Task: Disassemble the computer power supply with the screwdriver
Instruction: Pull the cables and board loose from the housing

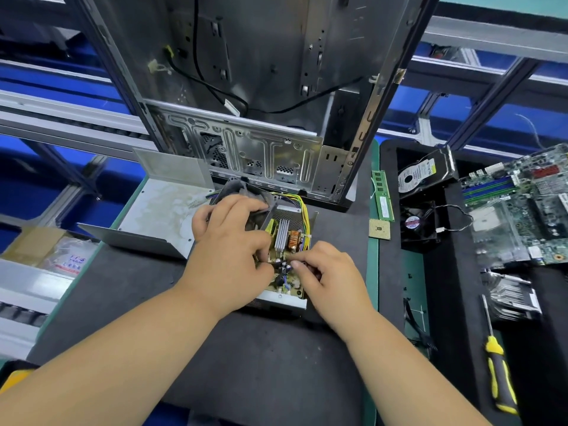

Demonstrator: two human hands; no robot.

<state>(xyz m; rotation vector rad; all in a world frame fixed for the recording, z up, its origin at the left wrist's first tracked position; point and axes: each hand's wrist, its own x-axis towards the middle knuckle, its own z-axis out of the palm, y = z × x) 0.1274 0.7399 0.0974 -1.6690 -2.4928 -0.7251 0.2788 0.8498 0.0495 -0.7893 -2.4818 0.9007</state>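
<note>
**Both hands inside opened power supply, screwdriver set aside**

The power supply [284,250] is seen lying open on the dark mat [246,348], just in front of the upright computer case [246,87]. Its circuit board, a finned heatsink [282,235], a copper coil [295,238] and a bundle of yellow wires [302,210] are exposed.

The left hand [227,256] is laid over the left part of the power supply; its fingertips are bunched together and pinched on something small at the board, which cannot be identified. The right hand [329,272] is placed at the right near corner of the power supply, fingers curled and closed together, thumb and forefinger pinched at the same spot on the board. What is gripped is hidden by the fingers.

The removed metal cover [159,210] is seen left of the power supply, touching or nearly touching it. The screwdriver [498,367], yellow and black handled, is left lying well to the right of the power supply, nearer the viewer, untouched by either hand.

Right of the power supply are seen a CPU chip [379,229], a RAM stick [382,195], a small fan [418,222], a hard drive [425,173] and, farthest right, a motherboard [522,210].
</note>
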